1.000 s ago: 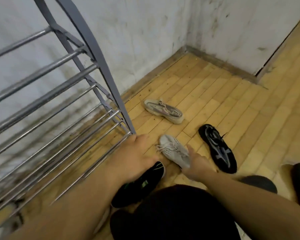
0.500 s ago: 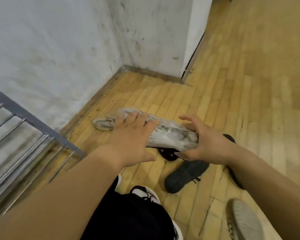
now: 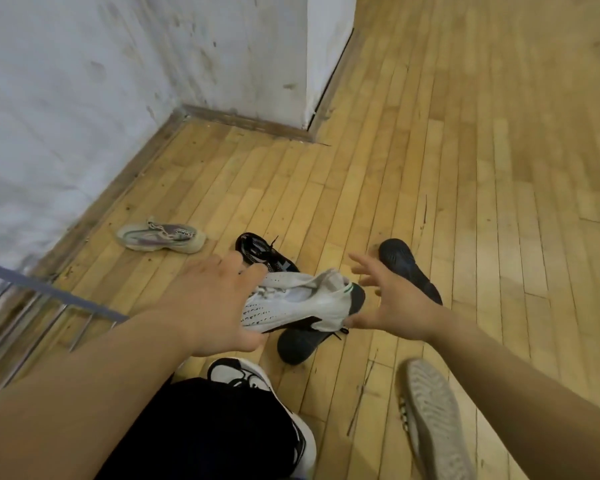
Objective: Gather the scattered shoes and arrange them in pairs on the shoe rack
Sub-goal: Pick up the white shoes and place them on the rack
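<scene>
Nearest the camera, a dark trouser leg (image 3: 201, 427) and a black-and-white trainer (image 3: 257, 382) worn on the person's foot occupy the lower edge. To the right of these, a pale-soled shoe (image 3: 430, 420) lies sole-up on the wooden floor (image 3: 499, 202).

The left hand (image 3: 215, 306) grips the toe end of a white perforated shoe (image 3: 298, 303). Its fingers (image 3: 229, 266) are curled over the top and the thumb is underneath. The shoe is held level, heel pointing right, above the floor.

The right hand (image 3: 392, 299) is just beside the heel of that shoe. Its fingers (image 3: 366, 265) are spread wide and hold nothing. The thumb lies at the heel's lower edge; whether it touches cannot be determined.

Directly beneath the white perforated shoe, a dark shoe (image 3: 302, 344) lies sole-up on the floor. A second dark shoe (image 3: 409, 268) lies partly hidden behind the right hand.

Just beyond the left hand's fingers, a black mesh shoe (image 3: 260, 251) lies on the floor. Further left, a grey and purple trainer (image 3: 160, 235) rests on its sole near the wall (image 3: 84, 98).

The shoe rack (image 3: 66, 294) is at the left edge, against the wall. Only its lower corner is visible, and no shoe is seen on that part.
</scene>
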